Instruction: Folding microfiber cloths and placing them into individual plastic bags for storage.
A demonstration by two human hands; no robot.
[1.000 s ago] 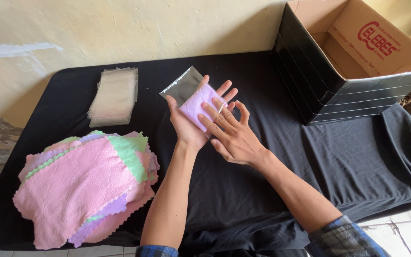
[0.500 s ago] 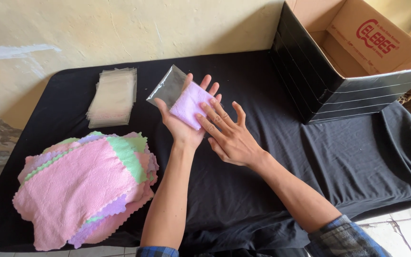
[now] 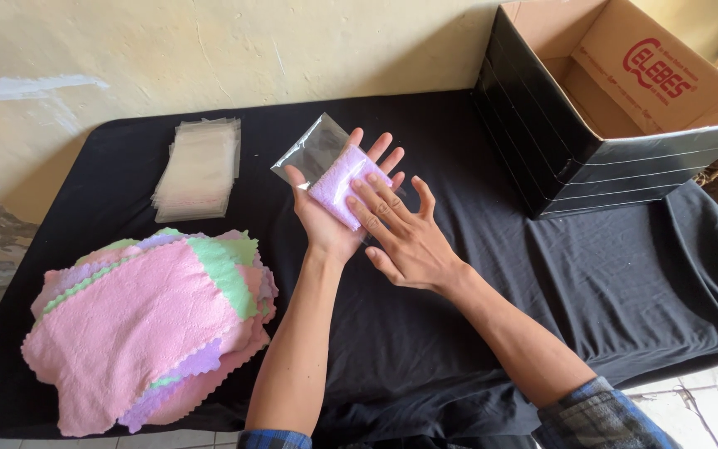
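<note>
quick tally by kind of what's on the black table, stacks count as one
Cardboard box: 1
Stack of clear bags: 1
Pile of cloths, pink, green and lilac: 1
Clear bag with a folded lilac cloth in it, on the left hand under the right hand: 1
Total: 4

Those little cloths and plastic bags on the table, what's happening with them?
A person holds a folded lilac cloth flat on the open left hand, with a clear plastic bag at its far end; the cloth looks partly inside the bag. The right hand lies on top, its fingers pressing on the cloth. On the black-covered table sit a pile of pink, green and lilac cloths, a stack of clear bags, and an open cardboard box.
</note>
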